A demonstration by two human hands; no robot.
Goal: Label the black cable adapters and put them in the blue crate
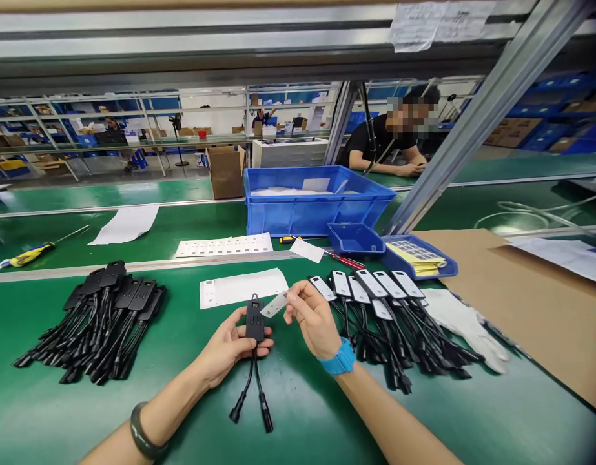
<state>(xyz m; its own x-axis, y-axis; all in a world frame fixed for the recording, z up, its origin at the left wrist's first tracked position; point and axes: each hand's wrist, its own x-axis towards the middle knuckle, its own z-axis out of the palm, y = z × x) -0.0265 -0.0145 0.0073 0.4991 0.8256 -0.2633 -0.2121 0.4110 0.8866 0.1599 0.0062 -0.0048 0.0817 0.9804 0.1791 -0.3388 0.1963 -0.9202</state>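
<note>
My left hand [233, 342] grips a small black controller box [255, 321] with a lit display; its two connector cables [256, 387] hang down over the green bench. Between thumb and fingertips of my right hand [313, 314] is a silvery-white label [274, 304], held just right of the box's upper part, its left end close to the box. Behind them lies a white label sheet [242, 288] with few labels on it. Black controllers without labels form a pile [108, 310] on the left. On the right, several controllers with white labels [370, 284] lie in a fanned group.
A large blue bin [317, 216] with papers stands behind, with a small blue tray [356, 239] before it. Another tray [447, 267] holds yellow sheets. A white glove [465, 323], cardboard [530, 303], a yellow screwdriver [33, 254] and a co-worker [387, 142] are also visible.
</note>
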